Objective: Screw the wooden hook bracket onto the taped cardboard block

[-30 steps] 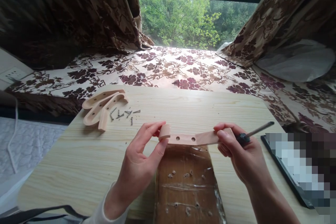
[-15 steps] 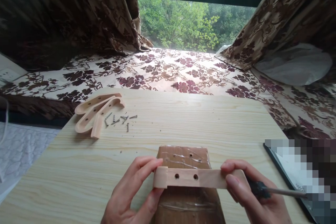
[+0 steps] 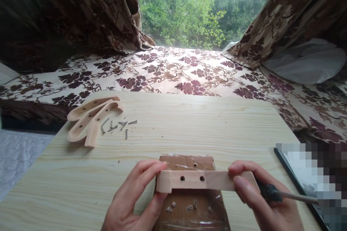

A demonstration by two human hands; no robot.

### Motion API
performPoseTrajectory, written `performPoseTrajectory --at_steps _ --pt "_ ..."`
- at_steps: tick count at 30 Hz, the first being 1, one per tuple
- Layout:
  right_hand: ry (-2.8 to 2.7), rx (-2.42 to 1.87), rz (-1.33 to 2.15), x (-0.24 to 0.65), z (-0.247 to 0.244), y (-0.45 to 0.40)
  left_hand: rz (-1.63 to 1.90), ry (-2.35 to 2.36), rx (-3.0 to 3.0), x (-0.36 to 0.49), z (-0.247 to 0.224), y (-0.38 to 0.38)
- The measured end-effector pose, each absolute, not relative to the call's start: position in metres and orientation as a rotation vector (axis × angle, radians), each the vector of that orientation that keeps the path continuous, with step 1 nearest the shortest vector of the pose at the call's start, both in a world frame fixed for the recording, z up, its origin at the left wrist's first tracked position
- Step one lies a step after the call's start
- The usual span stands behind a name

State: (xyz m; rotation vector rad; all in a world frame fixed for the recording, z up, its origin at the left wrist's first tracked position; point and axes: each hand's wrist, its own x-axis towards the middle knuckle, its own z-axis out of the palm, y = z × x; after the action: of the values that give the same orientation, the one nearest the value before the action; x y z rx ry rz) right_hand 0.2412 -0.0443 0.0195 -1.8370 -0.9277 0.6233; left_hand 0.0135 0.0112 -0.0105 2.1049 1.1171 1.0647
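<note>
Wooden hook is finger-pinched by left hand and right hand over the taped board, lower centre, so lining-up imo, next needs steadiness.

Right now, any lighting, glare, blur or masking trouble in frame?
Head view: the window backlights the scene, the left curtain sinking partly into near-black. Head view: soft shadow under the loose hooks, glints on the wrapped block. Head view: held hook sharp enough to show its holes. Head view: pixel mosaic hides the lower right corner.
</note>
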Motion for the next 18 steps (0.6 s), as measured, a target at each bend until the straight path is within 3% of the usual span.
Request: performPoseTrajectory --at_steps 18 --pt "-0.991 -1.800 0.674 0.238 0.018 -0.034 1.054 1.063 2.203 0.010 -0.006 0.022"
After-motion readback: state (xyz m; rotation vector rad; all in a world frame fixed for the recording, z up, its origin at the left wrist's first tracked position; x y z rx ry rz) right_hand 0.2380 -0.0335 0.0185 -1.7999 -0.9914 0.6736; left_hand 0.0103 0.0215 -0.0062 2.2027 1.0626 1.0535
